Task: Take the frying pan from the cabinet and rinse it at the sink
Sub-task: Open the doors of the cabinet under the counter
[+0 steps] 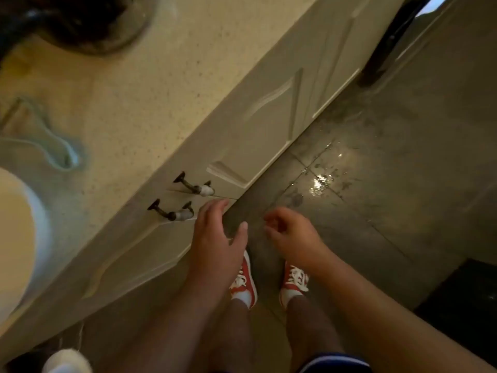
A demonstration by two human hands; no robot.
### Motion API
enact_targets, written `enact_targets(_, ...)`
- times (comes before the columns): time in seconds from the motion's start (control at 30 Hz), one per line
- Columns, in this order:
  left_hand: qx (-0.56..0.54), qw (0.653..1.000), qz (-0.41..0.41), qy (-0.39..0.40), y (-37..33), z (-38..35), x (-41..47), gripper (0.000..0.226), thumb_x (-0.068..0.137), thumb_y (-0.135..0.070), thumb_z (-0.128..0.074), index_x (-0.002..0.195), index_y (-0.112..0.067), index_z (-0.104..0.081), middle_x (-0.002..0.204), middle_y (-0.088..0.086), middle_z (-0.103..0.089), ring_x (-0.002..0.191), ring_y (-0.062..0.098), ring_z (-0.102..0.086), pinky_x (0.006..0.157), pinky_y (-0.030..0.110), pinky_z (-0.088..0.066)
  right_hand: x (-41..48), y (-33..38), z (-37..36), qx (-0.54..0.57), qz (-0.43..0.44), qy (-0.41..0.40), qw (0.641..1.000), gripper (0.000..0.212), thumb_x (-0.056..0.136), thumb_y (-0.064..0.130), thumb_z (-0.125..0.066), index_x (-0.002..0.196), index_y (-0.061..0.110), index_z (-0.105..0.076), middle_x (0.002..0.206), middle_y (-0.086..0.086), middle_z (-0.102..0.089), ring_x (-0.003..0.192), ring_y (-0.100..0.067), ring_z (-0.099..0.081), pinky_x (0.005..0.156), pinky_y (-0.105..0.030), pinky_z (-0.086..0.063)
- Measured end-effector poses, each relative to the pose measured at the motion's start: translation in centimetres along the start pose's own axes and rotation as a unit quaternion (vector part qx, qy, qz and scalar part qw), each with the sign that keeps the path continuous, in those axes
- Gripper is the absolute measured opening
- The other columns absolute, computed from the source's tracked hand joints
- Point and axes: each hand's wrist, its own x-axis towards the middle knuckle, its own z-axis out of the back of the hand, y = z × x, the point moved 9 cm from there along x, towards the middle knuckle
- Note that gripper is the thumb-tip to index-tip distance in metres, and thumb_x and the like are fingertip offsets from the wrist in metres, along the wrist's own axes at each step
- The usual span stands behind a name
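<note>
Two cream cabinet doors [255, 111] under the counter are closed, each with a dark handle with a white grip; the nearer handle [172, 211] and the farther handle [195, 185] sit side by side. My left hand [215, 238] hovers just right of the nearer handle, fingers spread, holding nothing. My right hand [290, 235] hangs over the floor with fingers loosely curled and empty. No frying pan is in view. The pale basin of the sink [16, 238] shows at the left edge.
A speckled beige countertop [129, 103] runs diagonally, with a dark round object [88, 20] at top left. The grey tiled floor [376, 170] has a wet, shiny patch. My red sneakers [269, 284] stand close to the cabinet. A black object [462, 297] sits at lower right.
</note>
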Motion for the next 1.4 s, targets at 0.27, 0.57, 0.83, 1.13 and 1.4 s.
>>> enact_targets(0.27,-0.052,0.991,-0.055,-0.112,3.6,1.0,1.1,0.062,0.085,-0.029,-0.059,0.141,-0.025,-0.035,0.142,-0.008,-0.04,0.131,0.015,-0.046,0.1,0.044,-0.049,6.6,6.6,-5.2,0.042,0.17,-0.032,0.984,0.044,0.086,0.0,-0.062,0.126,0.019,-0.061,0.123,0.008,-0.063,0.11,-0.01,-0.057,0.088,-0.036,-0.054)
enact_targets(0.57,-0.155,0.977,-0.08,-0.122,4.3,0.6,1.4,0.074,0.083,0.005,-0.052,0.147,-0.019,-0.025,0.146,-0.017,-0.034,0.139,0.009,-0.039,0.108,0.044,-0.042,8.0,7.0,-7.2,0.019,0.195,-0.06,0.979,0.042,0.08,0.007,-0.071,0.12,0.015,-0.061,0.113,0.0,-0.065,0.106,-0.013,-0.057,0.091,-0.034,-0.048)
enact_targets(0.83,-0.226,0.966,-0.046,-0.119,4.7,0.6,1.0,0.072,0.08,0.006,-0.049,0.144,-0.02,-0.03,0.147,0.0,-0.043,0.136,0.006,-0.043,0.105,0.029,-0.044,6.7,6.6,-7.2,-0.009,0.203,-0.135,0.97,0.032,0.078,0.025,-0.073,0.106,0.016,-0.061,0.099,0.001,-0.061,0.094,-0.015,-0.054,0.08,-0.04,-0.05)
enact_targets(1.13,-0.251,0.964,-0.055,-0.068,4.0,1.0,-1.3,0.067,0.083,-0.002,-0.065,0.133,-0.036,-0.036,0.129,-0.035,-0.049,0.125,0.004,-0.055,0.095,0.025,-0.051,3.0,3.4,-5.6,-0.038,0.178,-0.211,0.961,0.043,0.071,0.029,-0.082,0.103,0.025,-0.053,0.099,0.012,-0.048,0.093,-0.01,-0.044,0.073,-0.014,-0.033)
enact_targets(1.4,-0.112,0.978,-0.166,0.06,0.9,-0.3,-3.3,0.047,0.083,-0.03,-0.063,0.128,-0.023,-0.05,0.13,-0.004,-0.06,0.125,0.004,-0.053,0.1,0.027,-0.047,-0.5,-0.4,-3.6,0.03,0.071,-0.311,0.947,0.052,0.064,0.029,-0.086,0.098,0.029,-0.046,0.095,0.018,-0.046,0.095,-0.015,-0.051,0.074,-0.027,-0.046)
